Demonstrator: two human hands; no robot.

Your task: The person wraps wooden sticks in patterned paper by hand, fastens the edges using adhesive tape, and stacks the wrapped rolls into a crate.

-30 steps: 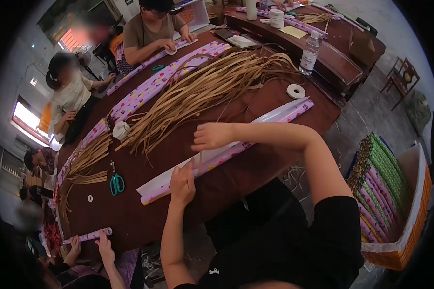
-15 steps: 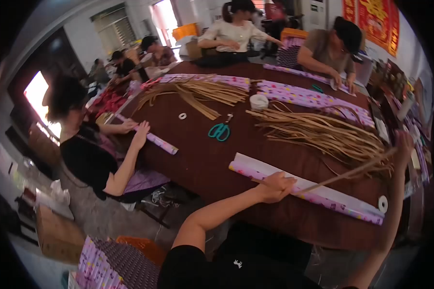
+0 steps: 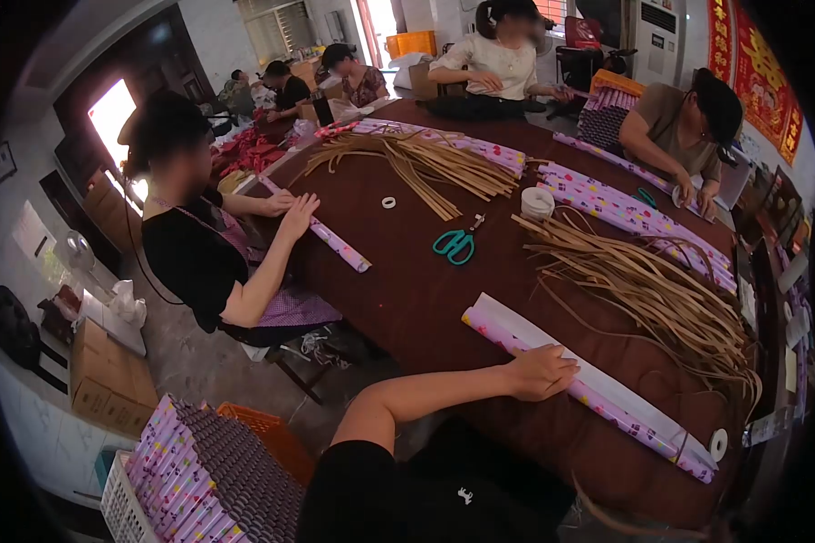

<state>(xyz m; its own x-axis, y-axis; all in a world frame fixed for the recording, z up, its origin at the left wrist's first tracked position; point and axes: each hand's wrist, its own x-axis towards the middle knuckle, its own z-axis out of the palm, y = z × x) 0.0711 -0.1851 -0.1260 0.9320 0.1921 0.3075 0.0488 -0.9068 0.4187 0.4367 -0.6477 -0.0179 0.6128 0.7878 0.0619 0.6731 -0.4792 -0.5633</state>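
A sheet of purple floral wrapping paper (image 3: 643, 421), white on its inner side, lies partly rolled along the near edge of the table. My left hand (image 3: 541, 372) is closed over its near side, about midway along. The fingers hide whatever else may be in them. No part of my right hand shows clearly. A blurred brown strip (image 3: 620, 520) hangs low at the near right, running into the dark rim of the view. Close to the paper's right end lies a white tape roll (image 3: 718, 444). Beyond the paper spreads a pile of long brown strips (image 3: 643, 281).
Teal-handled scissors (image 3: 454, 246) and a white tub (image 3: 538, 204) stand on the brown table (image 3: 407, 312). A person (image 3: 190, 226) on the left handles a floral roll (image 3: 340, 246); others work at the far side. A crate of finished floral rolls (image 3: 181, 480) stands at lower left.
My right hand, raised at the right with a brown strip, has dropped out of view. The strip no longer stretches up from my left hand. The view has shifted left and up.
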